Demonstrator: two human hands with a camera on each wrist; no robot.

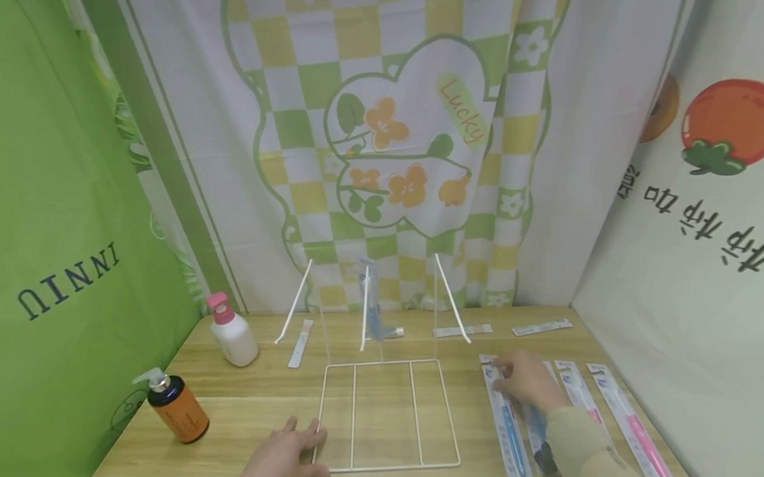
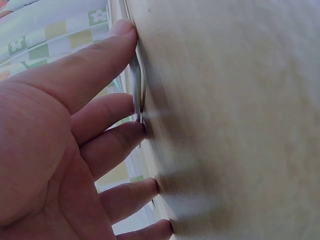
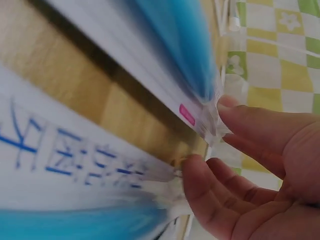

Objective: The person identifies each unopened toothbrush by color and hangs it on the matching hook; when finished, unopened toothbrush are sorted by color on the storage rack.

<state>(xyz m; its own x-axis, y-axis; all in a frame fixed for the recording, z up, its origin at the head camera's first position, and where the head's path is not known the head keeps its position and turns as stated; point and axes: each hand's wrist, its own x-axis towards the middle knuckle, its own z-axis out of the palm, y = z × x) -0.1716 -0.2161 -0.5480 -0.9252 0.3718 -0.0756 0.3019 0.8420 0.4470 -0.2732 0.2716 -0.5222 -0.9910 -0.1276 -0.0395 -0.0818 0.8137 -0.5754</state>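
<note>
A clear rack with a white wire base (image 1: 391, 469) stands mid-table, a blue packaged toothbrush (image 1: 373, 302) upright in it. My left hand (image 1: 282, 462) lies flat on the wooden table (image 1: 253, 404), fingers straight and touching the base's front left corner. In the left wrist view the fingertips (image 2: 140, 130) press against the wire frame (image 2: 139, 95). My right hand (image 1: 529, 380) rests on blue toothbrush packages (image 1: 511, 436) at the right. In the right wrist view, one finger (image 3: 235, 112) touches the end of a blue package (image 3: 165, 65) and the thumb (image 3: 200, 190) meets a nearer package (image 3: 75, 165).
A white bottle with a pink pump (image 1: 233, 335) and an amber pump bottle (image 1: 179, 407) stand at the left. Pink toothbrush packages (image 1: 645, 442) lie far right. Flat white strips (image 1: 300, 343) (image 1: 461, 331) (image 1: 541, 327) lie near the back. Printed curtains close in on three sides.
</note>
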